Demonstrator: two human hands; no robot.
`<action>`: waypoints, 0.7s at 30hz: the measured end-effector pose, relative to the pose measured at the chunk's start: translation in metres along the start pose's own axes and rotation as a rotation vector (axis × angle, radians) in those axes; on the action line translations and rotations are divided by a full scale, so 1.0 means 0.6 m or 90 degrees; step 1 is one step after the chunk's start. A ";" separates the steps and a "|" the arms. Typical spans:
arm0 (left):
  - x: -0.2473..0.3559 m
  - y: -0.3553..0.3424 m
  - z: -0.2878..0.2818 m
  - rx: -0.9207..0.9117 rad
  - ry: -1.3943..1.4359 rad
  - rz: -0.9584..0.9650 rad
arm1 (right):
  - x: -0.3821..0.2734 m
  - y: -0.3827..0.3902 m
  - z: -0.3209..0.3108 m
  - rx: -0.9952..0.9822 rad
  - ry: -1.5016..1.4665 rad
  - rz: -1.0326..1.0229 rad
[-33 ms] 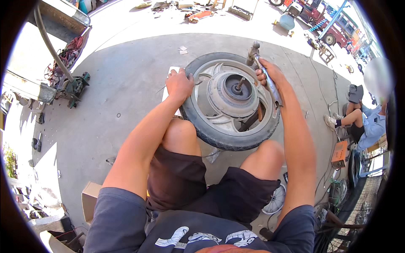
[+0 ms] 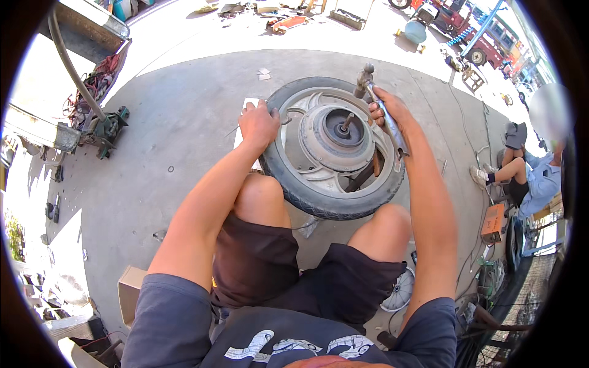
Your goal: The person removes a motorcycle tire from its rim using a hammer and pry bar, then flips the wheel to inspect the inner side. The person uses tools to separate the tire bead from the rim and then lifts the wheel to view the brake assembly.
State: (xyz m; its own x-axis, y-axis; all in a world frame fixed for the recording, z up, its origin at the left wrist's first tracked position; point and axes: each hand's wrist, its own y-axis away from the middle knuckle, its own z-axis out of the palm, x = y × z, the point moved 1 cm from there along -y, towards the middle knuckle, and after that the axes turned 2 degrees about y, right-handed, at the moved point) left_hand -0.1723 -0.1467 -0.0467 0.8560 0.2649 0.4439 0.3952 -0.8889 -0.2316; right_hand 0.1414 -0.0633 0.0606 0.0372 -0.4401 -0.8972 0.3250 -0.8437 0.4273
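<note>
A wheel with a black tyre [image 2: 334, 211] and a cast grey rim lies flat on the ground before my knees. Its round hub motor [image 2: 328, 156] faces up, a short axle [image 2: 349, 121] standing from the recessed centre. My right hand [image 2: 392, 113] is wrapped round the silver handle of a hammer [image 2: 366, 80], held above the wheel's right side with its head pointing away from me. At the tyre's left edge, my left hand [image 2: 259, 126] is closed with its fingers curled. A thin dark tip shows on its left and a short metal piece on its right; what it grips is mostly hidden.
A white flat piece [image 2: 250, 103] lies under the wheel's left side. A jack-like green tool [image 2: 107, 129] stands at the left. On the right are a seated person [image 2: 540, 181], an orange box [image 2: 492, 224] and cables. A spoked silver disc [image 2: 402, 291] lies beside my right leg.
The hammer and my right hand have shifted very slightly left. The whole view has moved a little; my left hand stays at the tyre edge.
</note>
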 end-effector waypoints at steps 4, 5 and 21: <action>-0.002 0.000 0.004 0.013 -0.001 0.008 | 0.009 -0.017 0.002 -0.026 -0.032 -0.013; 0.000 0.001 0.002 0.009 0.003 0.006 | 0.006 -0.020 0.003 -0.045 -0.040 -0.020; 0.002 0.003 -0.005 0.008 0.012 0.011 | 0.026 -0.079 0.006 -0.136 -0.101 0.078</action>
State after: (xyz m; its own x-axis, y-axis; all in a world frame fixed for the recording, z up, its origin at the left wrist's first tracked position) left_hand -0.1717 -0.1490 -0.0440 0.8561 0.2427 0.4562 0.3852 -0.8883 -0.2502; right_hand 0.1234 -0.0314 0.0268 -0.0534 -0.5917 -0.8044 0.5196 -0.7043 0.4836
